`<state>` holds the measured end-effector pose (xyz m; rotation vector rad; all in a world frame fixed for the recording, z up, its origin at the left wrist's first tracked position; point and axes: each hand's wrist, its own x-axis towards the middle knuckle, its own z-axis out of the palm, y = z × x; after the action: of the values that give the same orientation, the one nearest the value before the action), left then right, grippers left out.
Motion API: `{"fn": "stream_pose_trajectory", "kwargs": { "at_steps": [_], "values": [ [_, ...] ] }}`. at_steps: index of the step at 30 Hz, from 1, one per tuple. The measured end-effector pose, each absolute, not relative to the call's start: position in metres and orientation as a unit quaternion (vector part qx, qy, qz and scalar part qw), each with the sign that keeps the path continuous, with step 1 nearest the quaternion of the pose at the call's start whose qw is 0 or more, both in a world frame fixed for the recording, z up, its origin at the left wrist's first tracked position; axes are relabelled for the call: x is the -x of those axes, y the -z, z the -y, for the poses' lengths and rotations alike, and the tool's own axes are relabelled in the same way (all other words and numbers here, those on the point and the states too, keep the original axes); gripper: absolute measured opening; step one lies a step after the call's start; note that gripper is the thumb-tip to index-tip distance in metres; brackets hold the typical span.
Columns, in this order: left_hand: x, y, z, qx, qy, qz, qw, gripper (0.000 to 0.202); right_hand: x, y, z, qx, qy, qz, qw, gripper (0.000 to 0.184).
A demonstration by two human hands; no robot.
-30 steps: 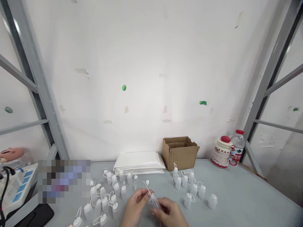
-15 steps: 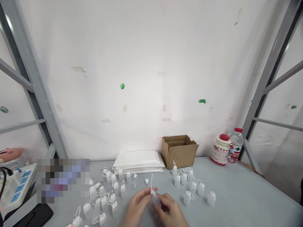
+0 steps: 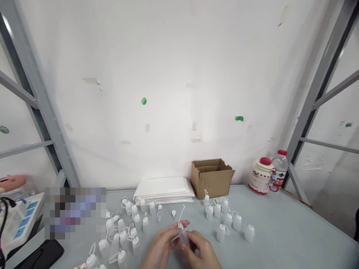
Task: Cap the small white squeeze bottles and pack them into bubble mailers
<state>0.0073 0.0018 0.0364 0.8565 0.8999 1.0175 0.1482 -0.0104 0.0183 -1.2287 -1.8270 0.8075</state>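
Observation:
Both my hands meet low in the middle of the view over the grey table (image 3: 280, 228). My left hand (image 3: 161, 244) pinches the top of a small translucent plastic bottle (image 3: 183, 237), near its cap and thin tether strap. My right hand (image 3: 200, 250) wraps its fingers round the bottle's body from below. Several small white bottles (image 3: 126, 231) with tethered caps stand and lie to the left. A second group of such bottles (image 3: 224, 220) stands to the right.
An open cardboard box (image 3: 212, 177) and a stack of white sheets (image 3: 164, 190) sit against the wall. A red-lidded jar (image 3: 260, 177) and a water bottle (image 3: 279, 168) stand at the back right. Grey shelf posts rise on both sides. A black phone (image 3: 42, 254) lies at lower left.
The bottle's strap has swung from leaning left to nearly upright, then slightly right. My hands stayed together on the bottle and shifted a little.

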Motion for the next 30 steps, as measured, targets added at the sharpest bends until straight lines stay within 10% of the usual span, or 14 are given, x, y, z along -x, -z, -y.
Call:
{"fn": "stream_pose_trajectory", "kwargs": {
  "at_steps": [9, 21, 30],
  "values": [
    [-0.009, -0.043, 0.004, -0.318, -0.457, -0.328, 0.763, 0.034, -0.147, -0.024, 0.012, 0.449, -0.393, 0.69, 0.409, 0.034],
    [-0.01, -0.042, 0.005, -0.306, -0.448, -0.323, 0.775, 0.038, -0.152, -0.017, 0.013, 0.485, -0.196, 0.75, 0.405, 0.018],
    [-0.012, -0.042, 0.005, -0.313, -0.457, -0.324, 0.767, 0.026, -0.149, -0.031, 0.015, 0.466, -0.317, 0.721, 0.402, 0.019]
  ]
}}
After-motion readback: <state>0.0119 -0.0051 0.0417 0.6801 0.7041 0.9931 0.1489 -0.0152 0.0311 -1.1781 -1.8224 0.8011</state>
